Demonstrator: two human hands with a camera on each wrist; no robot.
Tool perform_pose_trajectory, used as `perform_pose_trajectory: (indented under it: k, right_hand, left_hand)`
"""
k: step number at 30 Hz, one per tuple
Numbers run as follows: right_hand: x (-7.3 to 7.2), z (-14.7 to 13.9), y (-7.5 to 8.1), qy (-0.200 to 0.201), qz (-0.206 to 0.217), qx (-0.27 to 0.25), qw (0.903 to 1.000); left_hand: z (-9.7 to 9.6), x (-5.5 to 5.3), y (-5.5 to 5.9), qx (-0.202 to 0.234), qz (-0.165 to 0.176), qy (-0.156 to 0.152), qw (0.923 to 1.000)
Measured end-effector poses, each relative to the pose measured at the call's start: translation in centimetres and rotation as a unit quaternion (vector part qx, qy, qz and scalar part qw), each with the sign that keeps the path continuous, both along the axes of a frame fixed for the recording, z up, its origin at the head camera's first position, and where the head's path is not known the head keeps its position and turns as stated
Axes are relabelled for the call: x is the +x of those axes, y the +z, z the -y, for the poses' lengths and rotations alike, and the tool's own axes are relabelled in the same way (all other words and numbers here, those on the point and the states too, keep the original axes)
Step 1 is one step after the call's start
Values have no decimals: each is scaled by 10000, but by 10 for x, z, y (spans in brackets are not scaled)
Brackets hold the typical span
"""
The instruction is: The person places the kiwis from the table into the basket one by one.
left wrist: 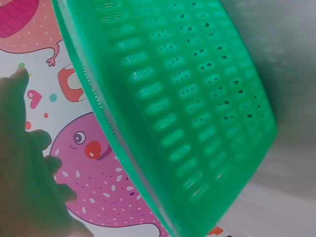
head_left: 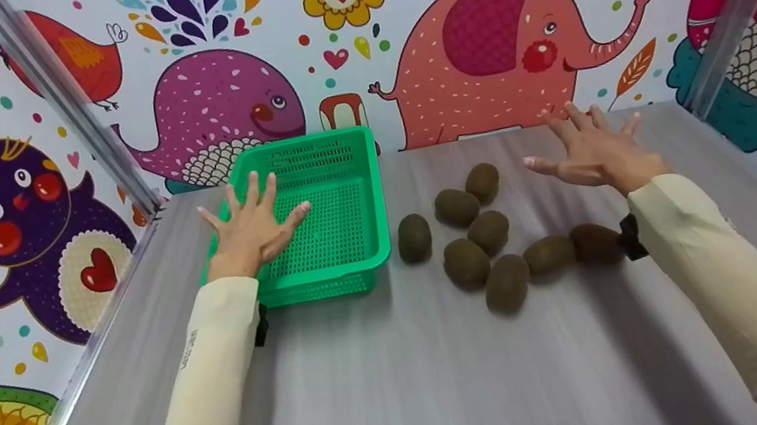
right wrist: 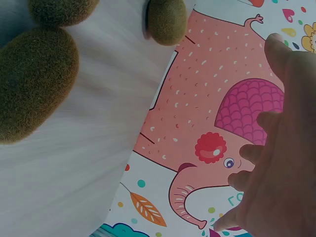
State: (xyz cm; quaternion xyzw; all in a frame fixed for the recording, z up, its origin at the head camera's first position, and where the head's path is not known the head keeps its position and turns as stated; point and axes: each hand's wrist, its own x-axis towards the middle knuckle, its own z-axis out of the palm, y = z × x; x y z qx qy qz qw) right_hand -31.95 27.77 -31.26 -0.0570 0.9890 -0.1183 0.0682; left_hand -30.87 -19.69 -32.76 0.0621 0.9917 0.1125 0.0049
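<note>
Fingers spread wide, my left hand (head_left: 251, 231) hovers over the left part of a green plastic basket (head_left: 376, 197), holding nothing. In the left wrist view the basket's slotted side wall (left wrist: 197, 98) fills the middle, with the left hand (left wrist: 29, 168) beside it. My right hand (head_left: 593, 152), also spread and holding nothing, is raised at the right, beyond several brown kiwis (head_left: 466, 264). One kiwi (head_left: 596, 243) lies nearest the right wrist, partly behind its strap. The right wrist view shows kiwis (right wrist: 34, 81) on the table, away from the right hand (right wrist: 281, 143).
Everything stands on a grey wood-grain table (head_left: 407, 390). A cartoon-printed wall (head_left: 345, 96) rises right behind the basket. Metal posts (head_left: 81, 107) stand at the back corners. One kiwi (head_left: 414, 239) lies close to the basket's right side.
</note>
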Motion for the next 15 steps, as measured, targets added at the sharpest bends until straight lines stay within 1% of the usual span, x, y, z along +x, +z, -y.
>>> perform_pose_trajectory:
  k: [8, 15]
  right_hand:
    - [9, -5, 2, 100, 28, -231, 9997]
    - [17, -10, 1, 237, 4, -483, 9986]
  left_hand:
    - [9, 8, 1, 1, -59, -134, 9999]
    - [22, 21, 0, 137, -48, -167, 9998]
